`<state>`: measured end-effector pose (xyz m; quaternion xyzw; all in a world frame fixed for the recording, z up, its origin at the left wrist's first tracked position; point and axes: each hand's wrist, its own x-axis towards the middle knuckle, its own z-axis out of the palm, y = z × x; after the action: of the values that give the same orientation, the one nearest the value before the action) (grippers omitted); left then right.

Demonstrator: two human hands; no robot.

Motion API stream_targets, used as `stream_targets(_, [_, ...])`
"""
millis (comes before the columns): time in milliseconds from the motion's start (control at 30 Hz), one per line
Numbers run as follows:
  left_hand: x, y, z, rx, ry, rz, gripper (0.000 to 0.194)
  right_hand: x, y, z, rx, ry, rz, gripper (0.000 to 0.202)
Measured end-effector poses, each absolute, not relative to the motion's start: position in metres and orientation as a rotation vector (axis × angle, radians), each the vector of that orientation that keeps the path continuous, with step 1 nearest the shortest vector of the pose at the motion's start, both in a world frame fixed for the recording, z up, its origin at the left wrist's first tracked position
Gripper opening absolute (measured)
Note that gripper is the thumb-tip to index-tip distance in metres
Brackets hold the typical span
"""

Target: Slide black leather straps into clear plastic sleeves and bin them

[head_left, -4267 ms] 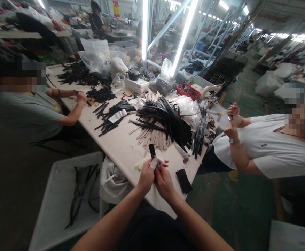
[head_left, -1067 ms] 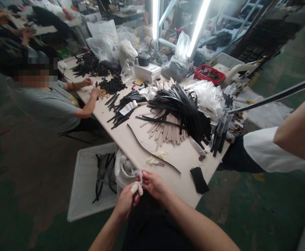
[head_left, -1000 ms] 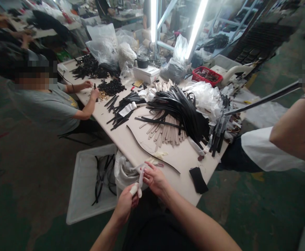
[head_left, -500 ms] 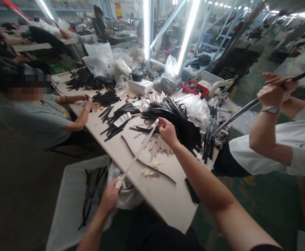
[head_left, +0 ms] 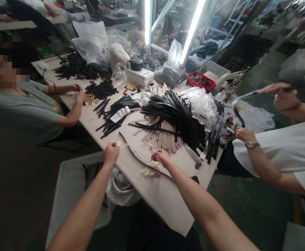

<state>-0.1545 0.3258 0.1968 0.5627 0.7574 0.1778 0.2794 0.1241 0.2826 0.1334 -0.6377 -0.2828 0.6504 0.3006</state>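
Pinched clear strip (head_left: 133,144), stretched between left hand (head_left: 112,152) and right hand (head_left: 162,157), above table (head_left: 165,198) | saw brown pieces (head_left: 202,81) in red basket (head_left: 210,88), well beyond right fingers; bin (head_left: 63,184) below left fingers | could not read print on box (head_left: 139,77)

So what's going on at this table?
The person's left hand and right hand hold a thin clear strip stretched between them, above the table. A long dark strip lies on it, near a pile of black straps. On the right, a co-worker in white holds a bent strip in both hands; on the left, a co-worker in grey holds something too small to make out.
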Motion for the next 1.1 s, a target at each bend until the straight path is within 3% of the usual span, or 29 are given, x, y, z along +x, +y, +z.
stream_targets(100, [-0.082, 0.244, 0.149, 1.384, 1.801, 0.454, 0.025, 0.11, 0.284, 0.117, -1.577, -0.521, 1.829, 0.007])
stream_targets(167, [-0.043, 0.202, 0.122, 1.177, 1.595, 0.574, 0.035, 0.102, 0.283, 0.109, -1.528, -0.403, 1.868, 0.006])
stream_targets(300, [-0.01, 0.17, 0.095, 0.735, 1.369, 0.706, 0.042, 0.091, 0.28, 0.1, -1.478, -0.261, 1.909, 0.005])
stream_targets(433, [-0.016, 0.164, 0.094, 0.621, 1.372, 0.768, 0.038, 0.091, 0.275, 0.099, -1.482, -0.242, 1.939, 0.005])
stream_targets(567, [-0.021, 0.151, 0.096, 0.608, 1.424, 0.764, 0.035, 0.099, 0.257, 0.101, -1.496, -0.362, 2.058, 0.02])
stream_targets(833, [-0.03, 0.132, 0.104, 0.475, 1.315, 0.639, 0.028, 0.105, 0.215, 0.1, -1.575, -0.813, 2.111, 0.02])
stream_targets(967, [-0.041, 0.125, 0.108, 0.334, 1.214, 0.594, 0.025, 0.11, 0.222, 0.099, -1.702, -1.053, 1.954, 0.031])
stream_targets(1100, [-0.05, 0.123, 0.111, 0.141, 1.349, 0.839, 0.019, 0.109, 0.225, 0.097, -1.953, -1.332, 1.593, 0.035])
